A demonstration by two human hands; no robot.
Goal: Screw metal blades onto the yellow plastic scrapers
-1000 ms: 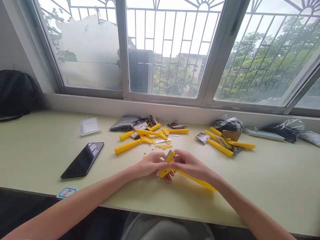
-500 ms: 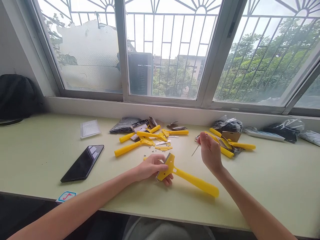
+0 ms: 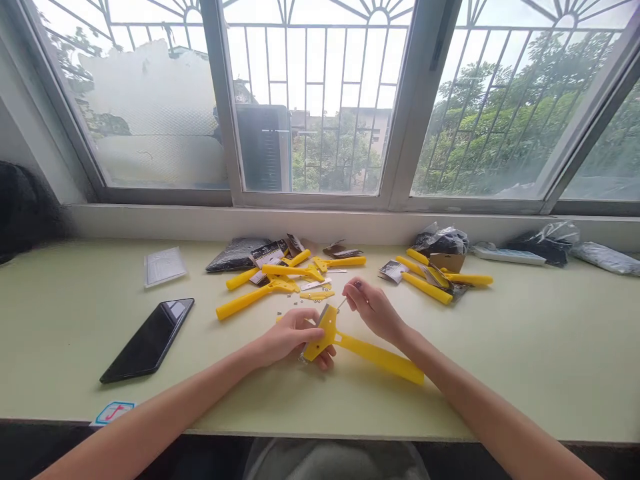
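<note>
We've got a wide sliding window point(image 3: 310, 160) across the back, grille and trees outside. Below its white sill point(image 3: 350, 224), our pale green table point(image 3: 510, 360) spans the view; dark bag point(image 3: 20, 213) at far left. Loose yellow scrapers point(image 3: 243, 303) sit left of centre, packaged ones point(image 3: 427, 289) right, plastic bags behind both groups. Black phone point(image 3: 147, 340) lies left, clear flat case point(image 3: 164, 267) beyond it. Our yellow scraper point(image 3: 383, 357) is in front of us, near the table's front edge, handle angled right. Our left hand point(image 3: 295, 333) grips its head; our right hand point(image 3: 373, 310) is closed on a thin metal tool point(image 3: 342, 304), tip near the head, contact unclear. Tiny metal bits point(image 3: 289, 305) are scattered beyond the left hand.
</note>
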